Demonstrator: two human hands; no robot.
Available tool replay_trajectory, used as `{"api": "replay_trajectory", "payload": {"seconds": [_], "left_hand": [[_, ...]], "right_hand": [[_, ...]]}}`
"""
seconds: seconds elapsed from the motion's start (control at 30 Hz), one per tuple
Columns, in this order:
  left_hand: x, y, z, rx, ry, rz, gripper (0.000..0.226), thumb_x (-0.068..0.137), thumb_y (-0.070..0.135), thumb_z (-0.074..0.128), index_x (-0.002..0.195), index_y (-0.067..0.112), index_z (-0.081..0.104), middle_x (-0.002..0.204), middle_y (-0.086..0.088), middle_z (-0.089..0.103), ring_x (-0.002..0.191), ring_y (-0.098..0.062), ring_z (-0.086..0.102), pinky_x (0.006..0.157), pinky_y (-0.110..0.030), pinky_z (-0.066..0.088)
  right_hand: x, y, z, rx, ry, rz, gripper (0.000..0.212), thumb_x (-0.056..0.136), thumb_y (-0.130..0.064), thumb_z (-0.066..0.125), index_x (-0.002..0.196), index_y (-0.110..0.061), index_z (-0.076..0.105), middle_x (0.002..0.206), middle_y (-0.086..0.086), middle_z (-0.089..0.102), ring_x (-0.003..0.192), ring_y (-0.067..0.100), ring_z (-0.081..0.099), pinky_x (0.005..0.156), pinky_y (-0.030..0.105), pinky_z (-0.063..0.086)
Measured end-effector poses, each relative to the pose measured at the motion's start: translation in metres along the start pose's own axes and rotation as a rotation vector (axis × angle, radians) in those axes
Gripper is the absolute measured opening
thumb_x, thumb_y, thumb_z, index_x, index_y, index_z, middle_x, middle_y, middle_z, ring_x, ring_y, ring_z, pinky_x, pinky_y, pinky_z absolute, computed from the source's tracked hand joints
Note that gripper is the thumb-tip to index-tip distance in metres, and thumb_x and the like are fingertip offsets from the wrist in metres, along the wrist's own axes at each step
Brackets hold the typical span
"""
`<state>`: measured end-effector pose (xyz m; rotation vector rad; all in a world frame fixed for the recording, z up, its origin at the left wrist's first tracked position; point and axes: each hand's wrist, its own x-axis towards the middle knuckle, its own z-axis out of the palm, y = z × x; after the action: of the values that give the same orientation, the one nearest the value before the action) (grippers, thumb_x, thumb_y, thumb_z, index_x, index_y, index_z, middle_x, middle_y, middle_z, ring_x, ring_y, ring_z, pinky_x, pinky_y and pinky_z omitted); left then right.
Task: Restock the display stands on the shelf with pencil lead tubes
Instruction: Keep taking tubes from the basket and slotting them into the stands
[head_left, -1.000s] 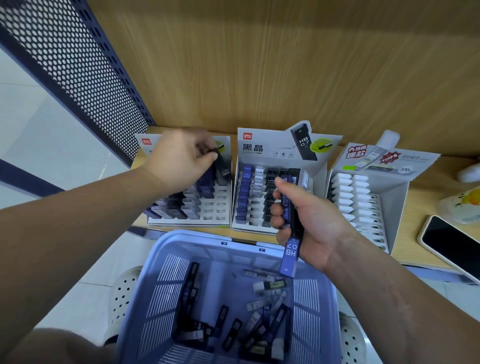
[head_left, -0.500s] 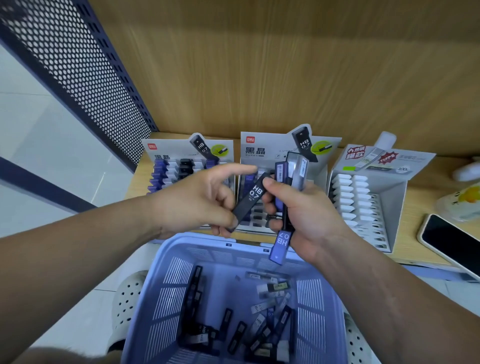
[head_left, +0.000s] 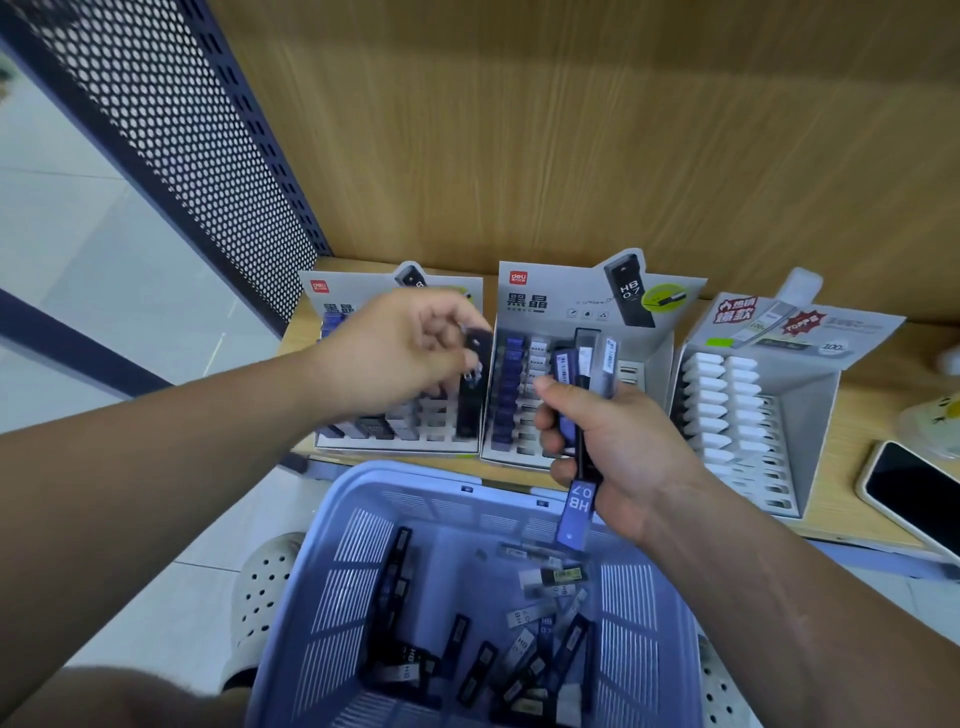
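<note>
Centre frame: middle stand header reads "deli", "HB 0.7". Below it, right hand grips bundle of tubes, the blue one marked "HB 0.7", above basket. At left, left hand pinches 1 dark tube over left stand, whose header is mostly hidden.

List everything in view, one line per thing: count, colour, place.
display stands: three, grey-white card, side by side on the shelf
shelf: one, light wood, under the stands
basket: one, pale blue, in front of the shelf
loose lead tubes: many, black, blue and white, in the basket
phone: one, dark screen, on the shelf at right
perforated panel: one, dark blue, upper left
clogs: two, white, on the floor either side of the basket
left hand: one, over the left stand, grip pinching one black tube
right hand: one, before the middle stand, grip round a bundle of tubes, blue, black and clear
</note>
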<state>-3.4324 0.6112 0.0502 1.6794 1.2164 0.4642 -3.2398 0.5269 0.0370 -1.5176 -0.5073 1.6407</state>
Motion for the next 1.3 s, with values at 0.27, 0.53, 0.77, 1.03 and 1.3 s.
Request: {"api": "replay_trajectory", "payload": {"seconds": [0.27,0.53,0.77,1.03,1.3], "left_hand": [[0.015,-0.027,-0.007,0.332,0.281,0.092,0.006,0.090,0.017,0.072,0.094,0.014,0.075,0.078,0.009,0.071,0.072,-0.003,0.066,0.071,-0.022,0.055],[0.020,-0.043,0.002,0.553,0.250,0.292,0.007,0.083,0.006,0.076,0.089,0.009,0.075,0.081,-0.003,0.074,0.072,-0.017,0.069,0.069,-0.020,0.052],[0.028,-0.048,0.008,0.615,0.258,0.324,0.003,0.083,0.008,0.076,0.086,0.009,0.076,0.081,-0.005,0.072,0.074,-0.023,0.067,0.071,-0.037,0.056],[0.033,-0.050,0.003,0.576,0.253,0.270,0.003,0.085,0.008,0.075,0.088,0.009,0.076,0.082,-0.001,0.072,0.075,-0.015,0.063,0.073,-0.026,0.050],[0.032,-0.050,0.006,0.577,0.266,0.291,0.004,0.086,0.009,0.075,0.089,0.009,0.076,0.081,-0.003,0.071,0.071,-0.013,0.060,0.070,-0.023,0.044]], "right_hand": [[0.000,-0.001,-0.007,0.032,0.036,0.029,0.016,0.091,-0.020,0.074,0.092,-0.010,0.061,0.066,0.004,0.061,0.055,0.015,0.047,0.041,0.023,0.035],[0.000,-0.001,-0.012,0.041,0.045,0.020,0.015,0.090,-0.020,0.075,0.087,-0.011,0.063,0.066,0.004,0.060,0.056,0.015,0.046,0.040,0.024,0.034],[-0.001,-0.001,-0.015,0.049,0.036,0.021,0.017,0.090,-0.020,0.075,0.089,-0.011,0.061,0.067,0.004,0.060,0.056,0.014,0.046,0.040,0.023,0.034],[0.000,-0.002,-0.017,0.061,0.030,0.027,0.015,0.091,-0.020,0.074,0.089,-0.012,0.061,0.066,0.003,0.059,0.055,0.014,0.046,0.040,0.023,0.035],[0.001,-0.001,-0.018,0.063,0.027,0.031,0.015,0.091,-0.020,0.074,0.090,-0.011,0.062,0.067,0.004,0.060,0.055,0.014,0.046,0.041,0.023,0.035]]}}
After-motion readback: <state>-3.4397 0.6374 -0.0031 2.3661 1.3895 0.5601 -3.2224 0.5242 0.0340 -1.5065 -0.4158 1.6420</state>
